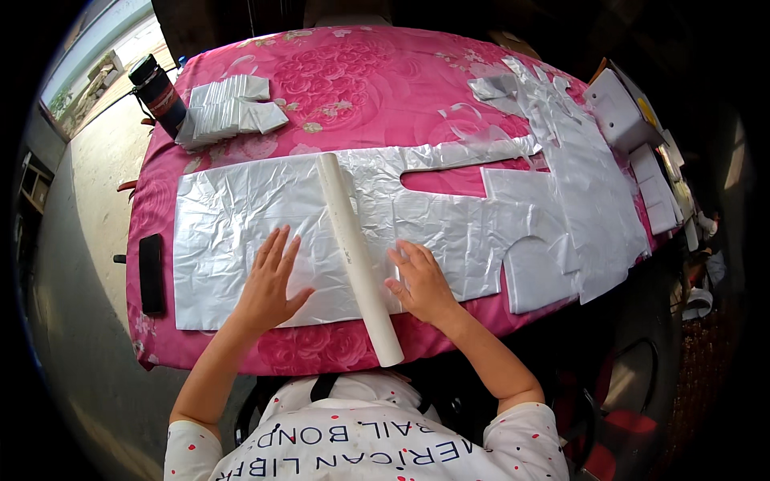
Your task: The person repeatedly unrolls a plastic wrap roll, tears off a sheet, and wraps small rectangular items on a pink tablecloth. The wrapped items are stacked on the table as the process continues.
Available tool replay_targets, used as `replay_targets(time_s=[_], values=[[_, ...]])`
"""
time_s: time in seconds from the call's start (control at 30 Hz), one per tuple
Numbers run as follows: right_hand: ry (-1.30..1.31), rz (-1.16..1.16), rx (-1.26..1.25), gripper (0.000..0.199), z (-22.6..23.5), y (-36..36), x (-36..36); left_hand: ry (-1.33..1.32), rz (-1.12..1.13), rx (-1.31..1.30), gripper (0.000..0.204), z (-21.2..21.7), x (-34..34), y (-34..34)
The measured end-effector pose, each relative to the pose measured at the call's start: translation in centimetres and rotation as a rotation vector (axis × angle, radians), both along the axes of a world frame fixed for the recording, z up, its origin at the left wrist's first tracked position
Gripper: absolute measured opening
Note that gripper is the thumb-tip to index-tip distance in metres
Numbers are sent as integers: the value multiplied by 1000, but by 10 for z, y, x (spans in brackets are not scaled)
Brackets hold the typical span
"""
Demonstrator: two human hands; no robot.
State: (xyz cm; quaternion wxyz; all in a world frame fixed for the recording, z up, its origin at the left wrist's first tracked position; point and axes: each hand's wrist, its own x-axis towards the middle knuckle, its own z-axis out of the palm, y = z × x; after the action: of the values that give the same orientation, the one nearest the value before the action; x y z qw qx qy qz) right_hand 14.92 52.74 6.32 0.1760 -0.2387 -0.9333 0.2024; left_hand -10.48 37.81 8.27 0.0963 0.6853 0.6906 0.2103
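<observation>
A flat stack of white plastic vest bags lies across the table, with handle cut-outs toward the right. On top of it rests a long white tube, slanting from the far middle to the near edge. My left hand is flat on the plastic left of the tube, fingers spread. My right hand is on the plastic right of the tube, fingers apart and slightly bent. Neither hand grips anything. More white bags overlap in a loose pile at the right.
Folded white packets are stacked at the far left beside a dark bottle. A black phone lies at the left edge of the pink floral tablecloth. White boxes stand along the right edge. A red stool is below right.
</observation>
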Motion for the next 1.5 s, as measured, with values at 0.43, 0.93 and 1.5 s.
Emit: replay_targets(time_s=[0.43,0.93,1.5], values=[[-82,-780,256,35,-37,170,237,-19,-235,29,71,-10,90,72],[382,-424,-141,22,71,17,40,-871,-181,42,56,10,108,67],[-263,-407,-14,52,54,-91,8,-1005,574,-484,21,15,-131,-39]])
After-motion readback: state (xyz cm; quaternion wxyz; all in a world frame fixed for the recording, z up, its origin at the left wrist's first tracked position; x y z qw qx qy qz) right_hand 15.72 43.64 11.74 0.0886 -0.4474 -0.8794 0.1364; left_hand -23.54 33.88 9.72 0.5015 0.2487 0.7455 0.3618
